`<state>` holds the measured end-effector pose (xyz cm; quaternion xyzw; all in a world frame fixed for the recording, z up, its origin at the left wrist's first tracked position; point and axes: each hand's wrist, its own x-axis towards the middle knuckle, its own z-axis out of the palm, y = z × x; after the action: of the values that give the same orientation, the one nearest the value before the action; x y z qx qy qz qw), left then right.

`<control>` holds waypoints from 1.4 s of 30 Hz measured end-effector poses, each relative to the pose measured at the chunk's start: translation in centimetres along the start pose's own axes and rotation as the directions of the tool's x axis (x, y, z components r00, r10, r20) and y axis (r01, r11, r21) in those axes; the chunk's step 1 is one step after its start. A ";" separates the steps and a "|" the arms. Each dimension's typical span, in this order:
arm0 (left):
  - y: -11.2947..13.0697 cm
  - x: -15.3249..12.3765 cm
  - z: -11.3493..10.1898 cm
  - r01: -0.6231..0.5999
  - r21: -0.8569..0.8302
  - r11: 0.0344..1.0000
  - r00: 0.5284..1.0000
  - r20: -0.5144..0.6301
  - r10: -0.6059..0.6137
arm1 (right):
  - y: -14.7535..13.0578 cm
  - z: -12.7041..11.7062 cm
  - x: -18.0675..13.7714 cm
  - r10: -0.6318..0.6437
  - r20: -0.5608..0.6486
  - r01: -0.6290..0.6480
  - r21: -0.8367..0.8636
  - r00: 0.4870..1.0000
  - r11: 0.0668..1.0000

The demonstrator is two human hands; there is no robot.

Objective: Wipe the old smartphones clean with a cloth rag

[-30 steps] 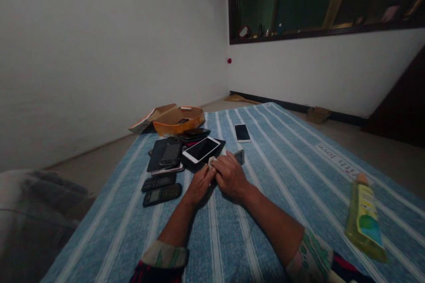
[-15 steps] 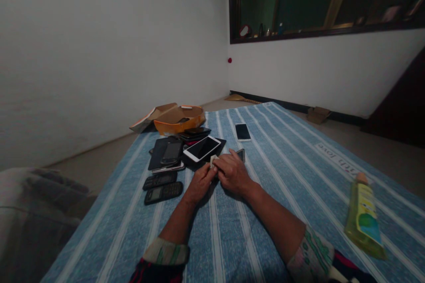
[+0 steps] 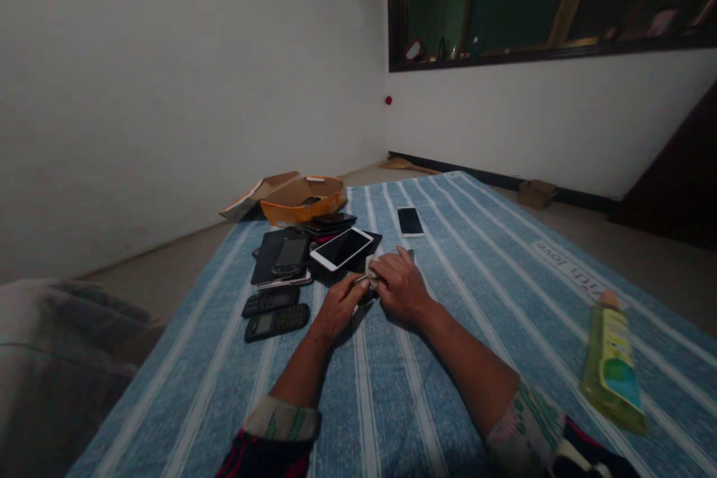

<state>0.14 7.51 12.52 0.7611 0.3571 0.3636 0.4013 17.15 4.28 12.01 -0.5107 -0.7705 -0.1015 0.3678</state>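
My left hand (image 3: 339,305) and my right hand (image 3: 401,284) meet over the middle of the bed cover. Between the right fingers is a small whitish cloth or tissue (image 3: 370,266). My left thumb and fingers pinch something thin and dark, mostly hidden by the hands, which the cloth touches. Just beyond the hands, a white phone (image 3: 341,249) lies tilted on a dark flat device. Another phone (image 3: 410,222) with a white rim rests farther back. Left of my left hand are two black keypad phones (image 3: 276,322), side by side.
Stacked dark phones and tablets (image 3: 290,255) lie at the left, in front of an opened orange cardboard box (image 3: 305,200). A bottle of yellow-green liquid (image 3: 613,366) lies at the right on the blue striped cover (image 3: 476,269). Grey fabric (image 3: 56,373) sits at the left edge.
My right hand has shifted slightly right, with the whitish cloth moving along and showing more. The small phone edge beyond it is now mostly covered. A thin edge shows at the left fingertips.
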 end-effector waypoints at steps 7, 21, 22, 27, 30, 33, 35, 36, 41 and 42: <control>-0.3 0.1 0.0 0.003 0.017 1.000 1.000 -0.013 -0.003 | 2.0 -0.2 -0.4 0.124 -0.085 -0.130 -0.068 0.989 0.989; 0.1 0.0 0.1 -0.036 -0.021 0.999 0.999 0.016 0.036 | -0.6 0.4 -0.5 0.038 -0.065 -0.042 -0.068 0.997 0.997; 0.1 0.0 0.1 -0.041 -0.025 0.999 0.999 0.021 0.041 | -1.0 0.5 -0.4 0.021 -0.056 -0.024 -0.065 0.998 0.998; 0.1 0.1 0.0 -0.048 -0.028 0.998 0.999 0.024 0.049 | -1.1 0.5 -0.3 0.027 -0.051 -0.030 -0.066 0.998 0.997; 0.0 0.1 -0.1 -0.055 -0.030 0.998 0.998 0.025 0.056 | -0.8 0.4 -0.4 0.046 -0.072 -0.052 -0.079 0.996 0.996; 0.1 0.1 0.0 -0.062 -0.037 0.997 0.998 0.030 0.063 | -1.3 0.4 -0.4 0.027 -0.084 -0.033 -0.068 0.996 0.997; 0.1 0.1 0.0 -0.062 -0.043 0.997 0.998 0.031 0.063 | -1.8 0.5 -0.3 0.008 -0.081 -0.011 -0.043 0.997 0.999; 0.1 0.1 0.0 -0.061 -0.047 0.997 0.998 0.030 0.062 | -2.1 0.6 -0.2 -0.001 -0.078 -0.001 -0.031 0.997 1.000; 0.1 0.1 -0.2 -0.049 -0.050 0.998 0.998 0.029 0.051 | -1.6 0.3 -0.1 0.004 -0.069 -0.007 -0.044 0.998 0.999; 0.1 0.1 -0.2 -0.047 -0.051 0.998 0.998 0.028 0.049 | -1.2 0.2 -0.1 0.021 -0.072 -0.025 -0.050 0.997 0.998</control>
<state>0.05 7.62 12.68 0.7645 0.3235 0.3707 0.4165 16.04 3.76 12.12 -0.5248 -0.7480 -0.1349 0.3832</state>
